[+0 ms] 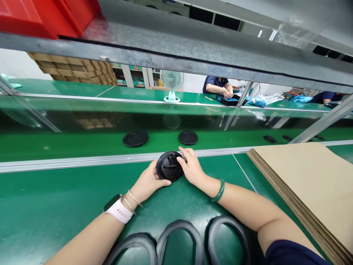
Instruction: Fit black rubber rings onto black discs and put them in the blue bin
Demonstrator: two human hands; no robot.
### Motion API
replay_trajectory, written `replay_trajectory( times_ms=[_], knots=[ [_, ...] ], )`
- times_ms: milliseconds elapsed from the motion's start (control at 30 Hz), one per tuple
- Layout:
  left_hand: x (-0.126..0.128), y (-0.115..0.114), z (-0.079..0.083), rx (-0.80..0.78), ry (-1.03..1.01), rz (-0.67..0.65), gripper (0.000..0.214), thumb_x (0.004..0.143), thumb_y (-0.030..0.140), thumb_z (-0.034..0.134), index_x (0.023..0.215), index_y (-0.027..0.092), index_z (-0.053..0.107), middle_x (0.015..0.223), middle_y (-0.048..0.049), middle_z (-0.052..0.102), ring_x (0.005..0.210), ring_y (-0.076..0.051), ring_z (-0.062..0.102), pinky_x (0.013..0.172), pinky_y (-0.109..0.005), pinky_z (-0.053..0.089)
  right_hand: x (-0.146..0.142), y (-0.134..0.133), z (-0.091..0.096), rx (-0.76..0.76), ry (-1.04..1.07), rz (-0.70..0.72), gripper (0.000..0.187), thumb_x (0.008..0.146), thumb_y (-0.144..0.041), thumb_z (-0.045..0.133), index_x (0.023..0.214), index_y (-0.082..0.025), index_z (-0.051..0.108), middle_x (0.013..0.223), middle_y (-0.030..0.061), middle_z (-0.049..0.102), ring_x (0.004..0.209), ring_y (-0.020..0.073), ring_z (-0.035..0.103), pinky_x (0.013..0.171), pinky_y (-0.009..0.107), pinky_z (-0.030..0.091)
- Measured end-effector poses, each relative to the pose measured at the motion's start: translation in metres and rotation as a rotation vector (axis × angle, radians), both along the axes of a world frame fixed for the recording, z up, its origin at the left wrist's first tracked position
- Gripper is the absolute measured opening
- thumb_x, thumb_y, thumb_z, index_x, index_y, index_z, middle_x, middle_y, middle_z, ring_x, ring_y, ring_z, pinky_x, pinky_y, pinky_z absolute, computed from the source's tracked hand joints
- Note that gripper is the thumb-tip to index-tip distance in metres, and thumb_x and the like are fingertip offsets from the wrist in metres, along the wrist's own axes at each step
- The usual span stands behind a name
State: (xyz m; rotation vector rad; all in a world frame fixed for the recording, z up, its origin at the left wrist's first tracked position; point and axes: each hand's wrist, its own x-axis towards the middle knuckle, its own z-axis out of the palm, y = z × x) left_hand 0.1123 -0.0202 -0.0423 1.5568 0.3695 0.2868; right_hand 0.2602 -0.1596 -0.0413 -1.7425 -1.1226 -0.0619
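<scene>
A black round cap (168,167) with a raised bar across its face is held tilted up over the green table, close to the metal rail. My left hand (151,178) grips its left and lower edge, thumb along the bottom. On the other side, my right hand (190,166) has its thumb on the upper right rim, with the index finger reaching past it; part of its grip is hidden behind the cap. Several black rings (180,225) lie near my forearms. Beyond the rail, one black disc (135,138) and another black disc (188,137) rest on the green belt.
A stack of cardboard sheets (306,173) lies to the right. The metal rail (82,160) separates table and belt. Overhead runs a metal shelf (165,44) with a red bin (46,18). Across the belt are a fan (171,81) and a person (216,86) handling a black tray.
</scene>
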Motion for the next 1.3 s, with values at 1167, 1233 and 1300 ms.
replay_trajectory(
  times_ms=[1167,1233,1300],
  knots=[
    [0.001,-0.002,0.008,0.346,0.071,0.085,0.059,0.081,0.052,0.066,0.128,0.017,0.058,0.130,-0.0124,0.066,0.124,-0.033,0.058,0.112,-0.051,0.040,0.000,0.014,-0.017,0.025,0.447,-0.021,0.020,0.075,-0.038,0.070,0.072,-0.020,0.060,0.071,0.0000,0.062,0.068,0.0219,0.058,0.066,0.034,0.050],
    [0.000,-0.002,0.008,0.344,0.066,0.096,0.058,0.081,0.052,0.066,0.127,0.017,0.058,0.129,-0.0122,0.067,0.123,-0.034,0.059,0.111,-0.051,0.041,0.000,0.013,-0.015,0.045,0.490,0.059,0.021,0.075,-0.039,0.072,0.077,-0.020,0.062,0.076,0.0007,0.065,0.073,0.0227,0.061,0.072,0.036,0.052],
    [-0.001,-0.002,0.009,0.337,0.072,0.102,0.058,0.081,0.053,0.066,0.126,0.017,0.058,0.129,-0.0124,0.067,0.123,-0.034,0.059,0.111,-0.051,0.041,0.001,0.012,-0.011,0.083,0.584,0.223,0.031,0.074,-0.040,0.077,0.094,-0.020,0.065,0.094,0.0029,0.070,0.089,0.0249,0.065,0.085,0.039,0.053]
  ],
)
